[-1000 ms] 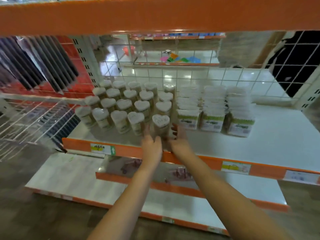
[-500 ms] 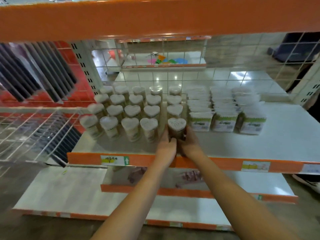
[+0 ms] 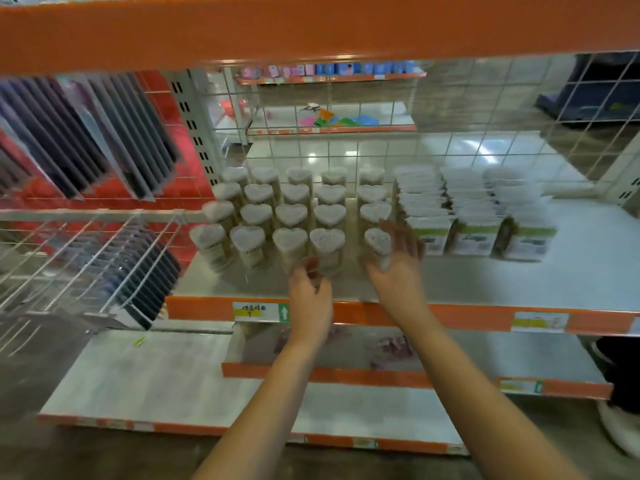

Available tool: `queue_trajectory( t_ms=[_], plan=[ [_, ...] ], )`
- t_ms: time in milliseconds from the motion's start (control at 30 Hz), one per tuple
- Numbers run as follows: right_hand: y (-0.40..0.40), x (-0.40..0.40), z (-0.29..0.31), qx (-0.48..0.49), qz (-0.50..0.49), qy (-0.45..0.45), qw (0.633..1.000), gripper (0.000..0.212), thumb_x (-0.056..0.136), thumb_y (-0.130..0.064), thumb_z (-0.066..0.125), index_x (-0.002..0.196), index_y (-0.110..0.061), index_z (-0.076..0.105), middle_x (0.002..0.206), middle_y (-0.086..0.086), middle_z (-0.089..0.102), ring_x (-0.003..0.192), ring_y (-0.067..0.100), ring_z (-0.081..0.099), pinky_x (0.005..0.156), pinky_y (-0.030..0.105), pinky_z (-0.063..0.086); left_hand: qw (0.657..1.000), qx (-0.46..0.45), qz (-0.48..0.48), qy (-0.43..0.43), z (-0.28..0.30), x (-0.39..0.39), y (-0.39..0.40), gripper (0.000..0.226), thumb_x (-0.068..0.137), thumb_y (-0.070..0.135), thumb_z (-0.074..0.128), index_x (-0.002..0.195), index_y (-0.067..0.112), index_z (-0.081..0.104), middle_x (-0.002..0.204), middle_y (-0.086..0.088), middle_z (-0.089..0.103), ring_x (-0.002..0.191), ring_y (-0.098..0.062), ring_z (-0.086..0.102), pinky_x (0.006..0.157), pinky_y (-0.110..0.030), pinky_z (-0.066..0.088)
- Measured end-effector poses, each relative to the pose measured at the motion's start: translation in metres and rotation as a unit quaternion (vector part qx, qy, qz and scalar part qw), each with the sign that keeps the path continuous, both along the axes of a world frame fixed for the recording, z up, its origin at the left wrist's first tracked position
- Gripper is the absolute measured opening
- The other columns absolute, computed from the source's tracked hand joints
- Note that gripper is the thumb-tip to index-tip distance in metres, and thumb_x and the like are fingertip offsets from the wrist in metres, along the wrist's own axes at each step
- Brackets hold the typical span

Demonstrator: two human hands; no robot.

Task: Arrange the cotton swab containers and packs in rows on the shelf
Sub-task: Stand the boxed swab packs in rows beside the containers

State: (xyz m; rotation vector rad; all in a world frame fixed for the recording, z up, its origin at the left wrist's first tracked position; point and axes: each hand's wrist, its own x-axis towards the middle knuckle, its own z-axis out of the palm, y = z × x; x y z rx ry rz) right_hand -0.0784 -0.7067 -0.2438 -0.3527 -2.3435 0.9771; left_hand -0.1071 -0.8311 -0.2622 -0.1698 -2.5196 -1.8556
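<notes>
Upright heart-lidded containers (image 3: pixel 292 216) in rows beside packs (image 3: pixel 474 216)

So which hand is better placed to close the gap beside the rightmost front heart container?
Probably the right hand. It already cups the rightmost front heart container, which stands apart from its row. The left hand sits lower, by the neighbouring container.

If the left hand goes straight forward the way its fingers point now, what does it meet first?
Most likely the front heart-lidded container directly ahead of the left hand; its fingertips look already at the base, though blur hides contact.
</notes>
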Motion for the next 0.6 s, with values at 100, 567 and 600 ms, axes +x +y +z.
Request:
queue_trajectory(
  t_ms=[100,567,600],
  plan=[
    [-0.019,-0.02,0.004,0.066,0.053,-0.032,0.996,0.058,0.084,-0.04,0.059,0.13,-0.006,0.05,0.135,0.015,0.047,0.128,0.032,0.038,0.106,0.04,0.03,0.999,-0.013,-0.032,-0.003,-0.004,-0.005,-0.002,0.047,0.095,0.012,0.049,0.14,0.014,0.035,0.139,-0.006,0.04,0.124,-0.015,0.041,0.098,-0.018,0.029],
    [-0.026,-0.062,0.01,0.085,0.062,-0.226,0.968,0.058,0.091,-0.033,0.057,0.142,-0.018,0.034,0.145,0.005,0.038,0.131,0.024,0.039,0.1,0.035,0.037,0.987,-0.054,-0.147,-0.044,-0.011,-0.017,-0.003,0.066,0.097,0.022,0.045,0.152,0.028,0.009,0.15,-0.001,0.037,0.131,-0.023,0.042,0.093,-0.023,0.034],
    [-0.027,-0.061,0.011,0.083,0.06,-0.229,0.968,0.058,0.091,-0.033,0.057,0.143,-0.018,0.033,0.145,0.004,0.037,0.13,0.024,0.039,0.099,0.035,0.038,0.987,-0.058,-0.147,-0.038,-0.01,-0.016,-0.004,0.065,0.097,0.021,0.045,0.152,0.026,0.011,0.149,-0.001,0.039,0.132,-0.023,0.042,0.093,-0.022,0.033]
  ],
)
